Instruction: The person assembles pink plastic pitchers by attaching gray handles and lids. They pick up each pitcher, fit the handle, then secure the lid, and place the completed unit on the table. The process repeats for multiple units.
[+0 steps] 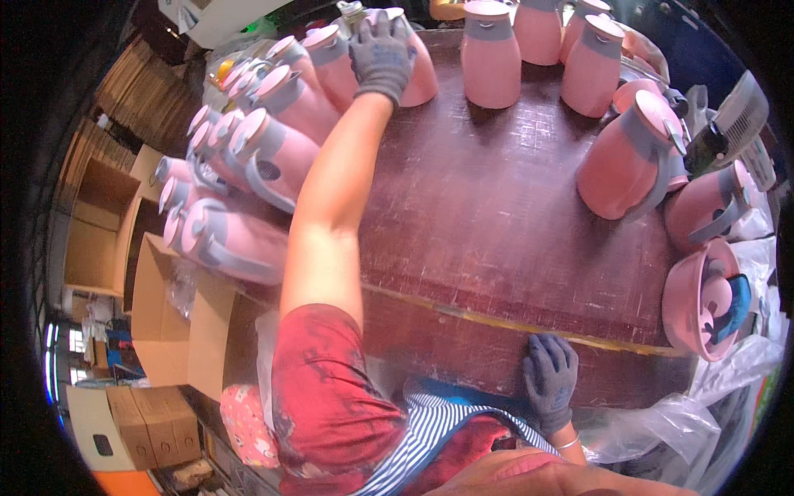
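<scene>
Reaching across the dark red surface point(480, 215), the person's left hand point(381, 59), in a grey glove, lies over the top of a pink jug point(419, 80) at the far side. The jug stands upright directly under and just beyond the palm, its pink body showing to the right of the fingers. The fingers are extended and a little spread across its grey neck and lid; whether they grip it or merely rest there, one cannot tell. Just left of that hand stands another pink jug point(333, 70), the nearest of a crowded group along the left edge, while a separate jug point(491, 58) stands a short way to the right. The right hand point(550, 379), gloved likewise, is low at the near edge, well apart from the jugs, its fingers loosely extended and slightly parted, with nothing visible in its hold. Farther right, a pink basin point(682, 318) sits by the surface's corner, near crumpled clear plastic point(653, 426).
</scene>
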`<state>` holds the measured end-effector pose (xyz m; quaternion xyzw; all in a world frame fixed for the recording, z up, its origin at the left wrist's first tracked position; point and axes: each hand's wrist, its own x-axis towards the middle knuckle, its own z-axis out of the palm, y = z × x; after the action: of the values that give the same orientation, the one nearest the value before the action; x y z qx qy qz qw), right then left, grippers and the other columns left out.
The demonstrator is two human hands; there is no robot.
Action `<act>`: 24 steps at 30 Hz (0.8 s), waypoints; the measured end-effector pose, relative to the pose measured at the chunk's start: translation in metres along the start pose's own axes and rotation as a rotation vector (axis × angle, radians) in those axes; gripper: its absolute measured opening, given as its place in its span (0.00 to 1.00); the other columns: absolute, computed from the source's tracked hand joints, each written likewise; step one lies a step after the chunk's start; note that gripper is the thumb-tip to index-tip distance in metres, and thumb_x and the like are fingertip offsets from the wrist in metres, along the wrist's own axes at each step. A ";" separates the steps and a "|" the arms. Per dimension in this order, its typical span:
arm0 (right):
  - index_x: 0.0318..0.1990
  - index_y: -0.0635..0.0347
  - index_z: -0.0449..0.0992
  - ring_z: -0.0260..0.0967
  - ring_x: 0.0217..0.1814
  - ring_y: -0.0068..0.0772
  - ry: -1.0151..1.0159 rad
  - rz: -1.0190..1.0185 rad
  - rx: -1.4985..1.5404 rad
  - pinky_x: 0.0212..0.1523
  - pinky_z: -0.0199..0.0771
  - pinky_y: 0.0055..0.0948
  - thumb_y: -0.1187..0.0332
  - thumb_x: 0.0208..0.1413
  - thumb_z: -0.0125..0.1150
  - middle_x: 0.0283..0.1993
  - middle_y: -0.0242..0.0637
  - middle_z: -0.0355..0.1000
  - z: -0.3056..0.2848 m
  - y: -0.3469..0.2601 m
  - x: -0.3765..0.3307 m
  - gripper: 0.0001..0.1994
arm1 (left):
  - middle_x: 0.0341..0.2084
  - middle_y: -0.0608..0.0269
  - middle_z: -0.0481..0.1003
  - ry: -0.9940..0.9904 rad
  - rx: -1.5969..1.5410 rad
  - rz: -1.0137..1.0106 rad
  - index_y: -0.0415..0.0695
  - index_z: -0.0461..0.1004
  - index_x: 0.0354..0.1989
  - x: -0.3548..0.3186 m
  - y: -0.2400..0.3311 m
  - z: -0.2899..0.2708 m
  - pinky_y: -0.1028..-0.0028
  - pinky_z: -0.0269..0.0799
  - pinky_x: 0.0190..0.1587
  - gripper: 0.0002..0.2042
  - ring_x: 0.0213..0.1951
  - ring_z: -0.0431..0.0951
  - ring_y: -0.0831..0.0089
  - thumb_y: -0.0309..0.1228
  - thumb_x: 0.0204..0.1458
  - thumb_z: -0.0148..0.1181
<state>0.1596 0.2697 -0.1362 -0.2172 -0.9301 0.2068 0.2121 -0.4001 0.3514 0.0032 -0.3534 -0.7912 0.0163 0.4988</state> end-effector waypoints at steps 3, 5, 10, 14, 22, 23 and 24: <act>0.55 0.58 0.76 0.66 0.59 0.50 -0.025 0.018 0.014 0.62 0.63 0.48 0.68 0.51 0.64 0.56 0.44 0.71 -0.004 -0.002 0.002 0.21 | 0.68 0.56 0.57 -0.111 -0.199 -0.216 0.63 0.69 0.62 0.017 -0.007 0.067 0.46 0.61 0.63 0.31 0.66 0.58 0.45 0.53 0.47 0.65; 0.54 0.58 0.76 0.65 0.59 0.50 -0.042 0.021 0.020 0.61 0.63 0.49 0.67 0.51 0.65 0.56 0.43 0.71 -0.006 -0.003 0.004 0.21 | 0.68 0.54 0.56 0.054 -0.512 -0.406 0.60 0.70 0.60 -0.001 -0.009 0.103 0.49 0.62 0.64 0.32 0.65 0.60 0.43 0.53 0.45 0.67; 0.54 0.58 0.77 0.65 0.60 0.51 -0.040 0.033 0.036 0.62 0.63 0.49 0.67 0.51 0.65 0.56 0.43 0.71 -0.006 -0.006 0.003 0.20 | 0.61 0.51 0.67 0.278 -0.675 -0.109 0.50 0.73 0.53 -0.027 -0.030 0.066 0.55 0.65 0.62 0.19 0.62 0.66 0.47 0.31 0.50 0.64; 0.55 0.58 0.75 0.65 0.61 0.50 0.020 0.026 0.016 0.61 0.64 0.50 0.66 0.51 0.64 0.57 0.44 0.71 -0.005 -0.006 -0.006 0.22 | 0.60 0.48 0.70 0.033 -1.237 0.026 0.41 0.72 0.49 -0.066 -0.036 -0.047 0.66 0.70 0.59 0.12 0.60 0.72 0.56 0.27 0.58 0.61; 0.53 0.55 0.76 0.69 0.57 0.44 0.176 -0.193 -0.078 0.56 0.70 0.46 0.65 0.47 0.63 0.59 0.41 0.71 -0.087 -0.024 -0.104 0.22 | 0.60 0.45 0.68 -0.750 -1.289 0.024 0.39 0.71 0.48 -0.218 -0.139 -0.265 0.67 0.75 0.51 0.13 0.57 0.73 0.58 0.19 0.54 0.57; 0.52 0.54 0.77 0.69 0.56 0.43 0.174 -0.207 -0.143 0.55 0.71 0.45 0.64 0.47 0.62 0.58 0.40 0.71 -0.103 -0.019 -0.122 0.21 | 0.58 0.46 0.68 -0.674 -1.191 0.209 0.38 0.70 0.49 -0.214 -0.141 -0.291 0.64 0.75 0.51 0.13 0.56 0.73 0.58 0.25 0.56 0.57; 0.51 0.54 0.77 0.70 0.55 0.42 0.315 -0.201 -0.223 0.54 0.71 0.44 0.64 0.47 0.63 0.57 0.39 0.73 -0.111 -0.009 -0.145 0.21 | 0.56 0.46 0.68 -0.658 -1.181 0.277 0.37 0.69 0.50 -0.207 -0.145 -0.299 0.61 0.74 0.51 0.14 0.54 0.73 0.58 0.30 0.59 0.56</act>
<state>0.3285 0.2234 -0.0839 -0.1751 -0.9196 0.0440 0.3490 -0.1867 0.0257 0.0471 -0.6406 -0.7253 -0.2473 -0.0499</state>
